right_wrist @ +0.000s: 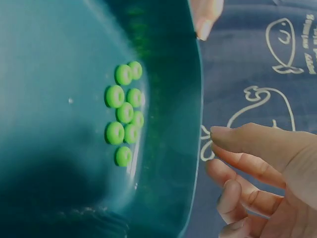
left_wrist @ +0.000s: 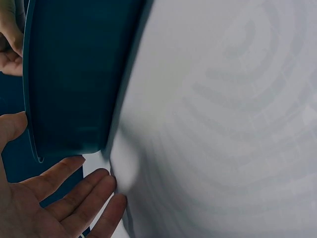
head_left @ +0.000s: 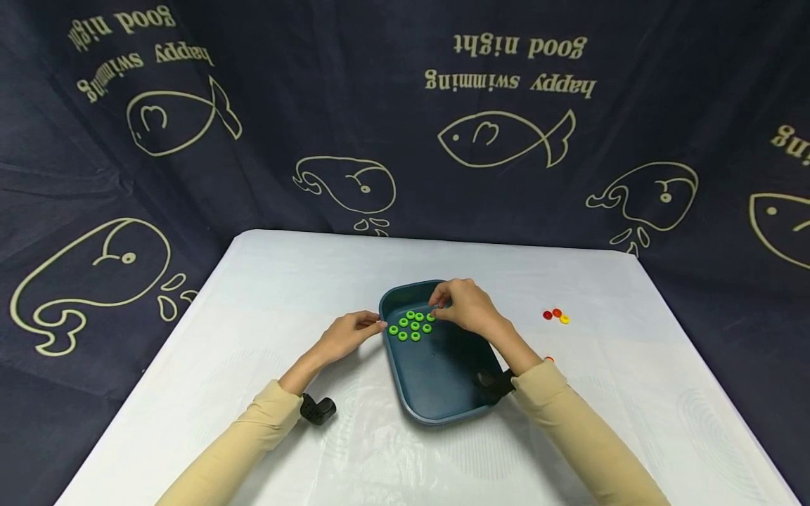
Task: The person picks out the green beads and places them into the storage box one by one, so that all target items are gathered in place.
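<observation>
A dark teal plastic tray [head_left: 436,379] stands on the table, with several small green ring-shaped beads [head_left: 415,326] lying flat near its far left corner. My left hand [head_left: 346,336] is at the tray's left edge, thumb tip at the rim. In the left wrist view its other fingers reach loosely along the outside of the tray wall. Over the tray's far right part hovers my right hand [head_left: 468,306], fingers loosely bent. Nothing shows between its thumb and fingertips in the right wrist view, where the hand [right_wrist: 262,173] appears beside the far rim.
Right of the tray lie a dark red bead [head_left: 547,315], an orange-red bead [head_left: 557,313] and a yellow bead [head_left: 564,319]. Another orange-red piece [head_left: 549,359] is partly hidden by the right forearm. A white cloth [head_left: 304,274] covers the table; a dark printed curtain [head_left: 405,84] hangs behind.
</observation>
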Action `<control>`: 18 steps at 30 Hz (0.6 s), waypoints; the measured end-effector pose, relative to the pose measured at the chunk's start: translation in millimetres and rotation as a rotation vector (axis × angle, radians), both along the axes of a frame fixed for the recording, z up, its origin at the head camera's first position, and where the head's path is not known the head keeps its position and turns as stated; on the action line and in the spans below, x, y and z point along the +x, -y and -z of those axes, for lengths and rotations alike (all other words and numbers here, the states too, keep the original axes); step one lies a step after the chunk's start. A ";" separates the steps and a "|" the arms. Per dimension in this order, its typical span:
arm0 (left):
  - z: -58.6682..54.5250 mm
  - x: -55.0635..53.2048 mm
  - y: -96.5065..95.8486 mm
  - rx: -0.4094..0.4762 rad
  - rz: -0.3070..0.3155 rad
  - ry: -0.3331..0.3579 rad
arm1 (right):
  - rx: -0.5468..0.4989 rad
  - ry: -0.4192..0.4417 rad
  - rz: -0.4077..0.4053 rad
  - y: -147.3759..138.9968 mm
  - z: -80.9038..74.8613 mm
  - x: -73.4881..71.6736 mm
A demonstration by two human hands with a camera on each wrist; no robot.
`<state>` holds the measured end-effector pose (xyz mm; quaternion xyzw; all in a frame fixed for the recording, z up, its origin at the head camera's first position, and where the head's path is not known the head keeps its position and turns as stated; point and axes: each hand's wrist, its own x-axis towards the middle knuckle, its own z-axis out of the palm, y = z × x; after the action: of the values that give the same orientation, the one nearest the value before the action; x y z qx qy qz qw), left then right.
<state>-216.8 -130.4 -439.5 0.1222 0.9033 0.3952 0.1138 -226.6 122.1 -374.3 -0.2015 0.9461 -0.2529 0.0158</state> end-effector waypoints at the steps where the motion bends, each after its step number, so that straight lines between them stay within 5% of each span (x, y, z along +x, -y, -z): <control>1: -0.1 0.0 0.2 -0.002 0.001 -0.002 | -0.004 0.001 0.006 -2.7 -1.0 0.9; 18: 1.0 0.1 -0.9 -0.009 -0.009 0.009 | -0.079 0.010 0.104 -59.8 -1.7 20.5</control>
<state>-216.6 -129.5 -440.5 0.1157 0.9050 0.3924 0.1168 -206.0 181.9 -372.7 -0.1513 0.9445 -0.2915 -0.0006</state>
